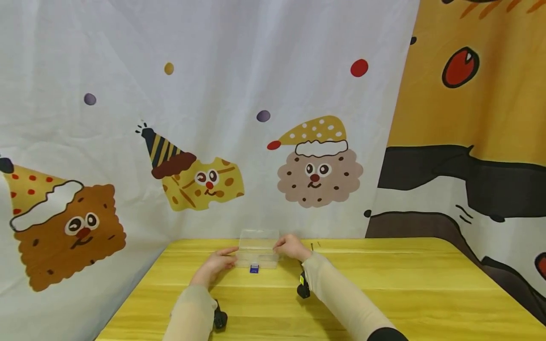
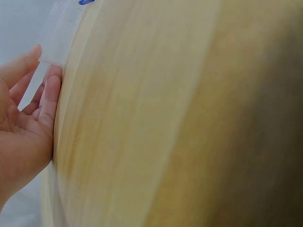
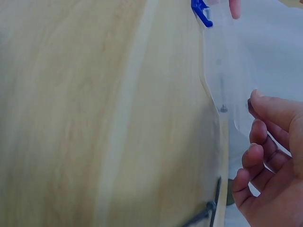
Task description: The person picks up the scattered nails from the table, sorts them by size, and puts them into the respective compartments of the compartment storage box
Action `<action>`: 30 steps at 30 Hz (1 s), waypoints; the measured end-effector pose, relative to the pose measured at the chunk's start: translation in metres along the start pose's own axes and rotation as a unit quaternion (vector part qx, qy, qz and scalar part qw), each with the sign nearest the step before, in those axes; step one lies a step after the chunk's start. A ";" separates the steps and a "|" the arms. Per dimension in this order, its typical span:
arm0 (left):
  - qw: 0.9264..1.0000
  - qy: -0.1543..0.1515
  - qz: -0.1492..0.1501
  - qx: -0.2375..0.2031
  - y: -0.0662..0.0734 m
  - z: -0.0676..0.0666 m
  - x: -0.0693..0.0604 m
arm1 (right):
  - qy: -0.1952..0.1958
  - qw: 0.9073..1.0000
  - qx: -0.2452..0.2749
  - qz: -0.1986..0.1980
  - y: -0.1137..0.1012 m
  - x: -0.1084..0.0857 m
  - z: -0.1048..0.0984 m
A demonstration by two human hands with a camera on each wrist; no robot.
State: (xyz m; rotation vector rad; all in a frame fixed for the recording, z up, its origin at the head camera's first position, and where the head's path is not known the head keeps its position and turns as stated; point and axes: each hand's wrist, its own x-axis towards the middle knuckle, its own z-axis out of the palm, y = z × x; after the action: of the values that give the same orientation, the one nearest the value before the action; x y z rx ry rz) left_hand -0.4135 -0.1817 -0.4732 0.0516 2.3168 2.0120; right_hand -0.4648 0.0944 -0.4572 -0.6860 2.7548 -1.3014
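A clear plastic box [image 1: 257,260] with a blue latch [image 1: 254,268] on its front stands on the table, its transparent lid [image 1: 259,239] raised at the back. At the box's left end is my left hand [image 1: 214,264]; in the left wrist view the left hand [image 2: 28,109] has its thumb and relaxed fingers at the box's corner [image 2: 53,49]. My right hand [image 1: 293,247] pinches the lid's right edge between thumb and index finger. The right wrist view shows the right hand [image 3: 274,156] with its other fingers curled loosely, beside the box [image 3: 220,61] and latch [image 3: 203,13].
Thin dark items [image 3: 208,210] lie on the wooden table [image 1: 384,284] to the right of the box, near the right hand. Behind the table hangs a white curtain [image 1: 213,94] printed with cartoon figures. Black devices [image 1: 304,290] are on both wrists.
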 end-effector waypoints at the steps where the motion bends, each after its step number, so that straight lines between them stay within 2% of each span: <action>1: 1.000 -0.002 0.000 0.002 -0.001 0.000 0.000 | 0.000 1.000 0.005 0.001 0.000 -0.002 -0.002; 8: 1.000 -0.008 -0.006 0.002 -0.002 -0.001 0.002 | 0.008 1.000 0.025 -0.012 -0.003 -0.017 -0.029; 17: 1.000 -0.019 -0.003 0.002 -0.002 -0.003 0.004 | 0.054 0.998 0.044 0.012 0.010 -0.034 -0.068; 26: 1.000 -0.011 -0.011 0.002 0.000 -0.003 0.000 | 0.073 0.994 0.059 0.061 0.030 -0.056 -0.086; 30: 1.000 -0.009 -0.010 0.001 0.001 -0.002 0.002 | 0.088 0.993 0.063 0.056 0.042 -0.065 -0.088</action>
State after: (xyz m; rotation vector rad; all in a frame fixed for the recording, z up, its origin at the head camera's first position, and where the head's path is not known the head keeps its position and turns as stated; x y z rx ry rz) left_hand -0.4158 -0.1831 -0.4720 0.0471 2.2999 1.9913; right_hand -0.4390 0.2073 -0.4417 -0.4218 2.7636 -1.5645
